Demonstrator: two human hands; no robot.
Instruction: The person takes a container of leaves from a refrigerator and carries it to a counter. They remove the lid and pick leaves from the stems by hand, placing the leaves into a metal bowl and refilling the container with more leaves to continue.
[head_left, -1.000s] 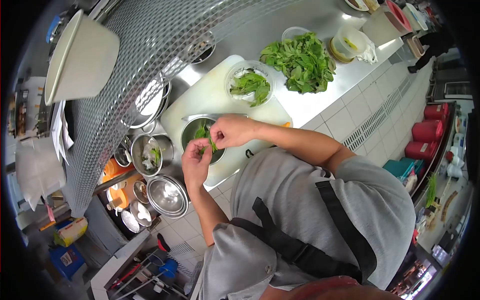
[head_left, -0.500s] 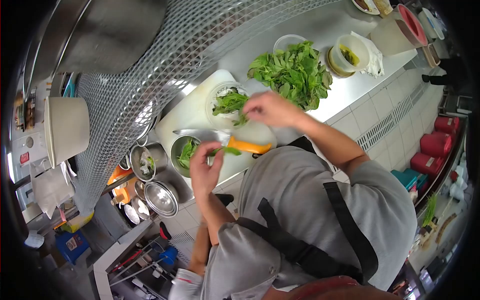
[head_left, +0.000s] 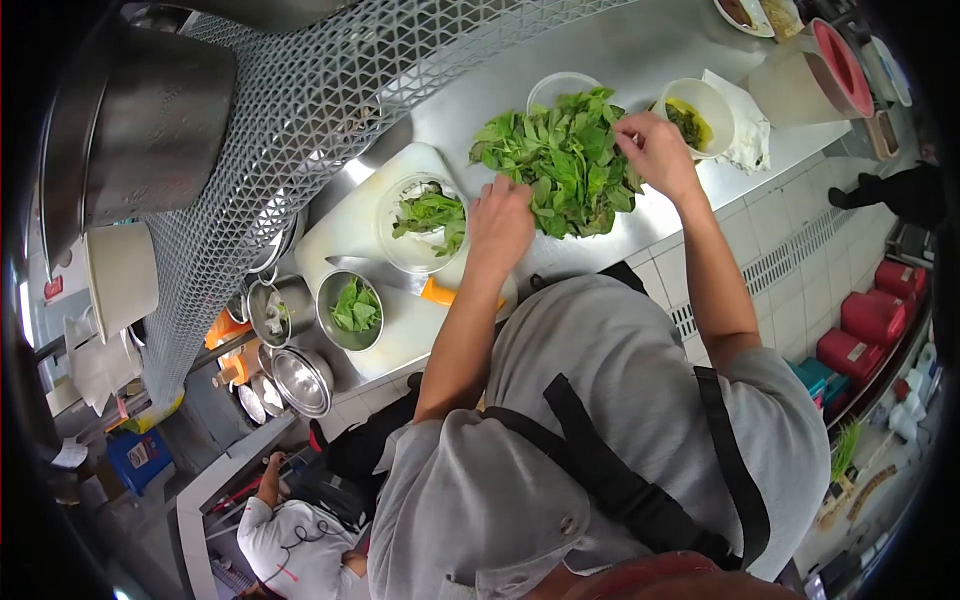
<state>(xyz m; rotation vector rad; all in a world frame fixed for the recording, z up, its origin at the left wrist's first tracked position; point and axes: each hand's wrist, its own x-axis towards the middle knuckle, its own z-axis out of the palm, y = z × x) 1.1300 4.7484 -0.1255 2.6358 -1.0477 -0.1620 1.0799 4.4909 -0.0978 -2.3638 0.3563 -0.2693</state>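
A heap of green basil-like leaves [head_left: 570, 165] lies on the steel counter. My right hand [head_left: 655, 150] is at its right edge, thumb and fingers closed on leaves there. My left hand [head_left: 503, 218] is by the heap's lower left edge, fingers curled together; whatever they may hold is hidden. Left of that hand, a round plastic tub [head_left: 385, 245] with leafy sprigs stands on the white cutting board [head_left: 335, 225]. A steel bowl [head_left: 350, 342] of picked leaves sits nearer the board's front. Between them lies a knife [head_left: 385, 275] with an orange handle, partly covered by my left forearm.
Behind the heap is a clear round lid or tub [head_left: 562, 88]. To its right stand a tub of oily green contents [head_left: 697, 115], a white cloth [head_left: 742, 125] and a pitcher with a red lid [head_left: 838, 65]. Metal mesh [head_left: 330, 110] runs along the back. A co-worker [head_left: 300, 535] is at lower left.
Both hands have moved right to the leaf heap, my left from the steel bowl and my right from the plastic tub. The sprigs they held no longer show in them. A co-worker has come into view.
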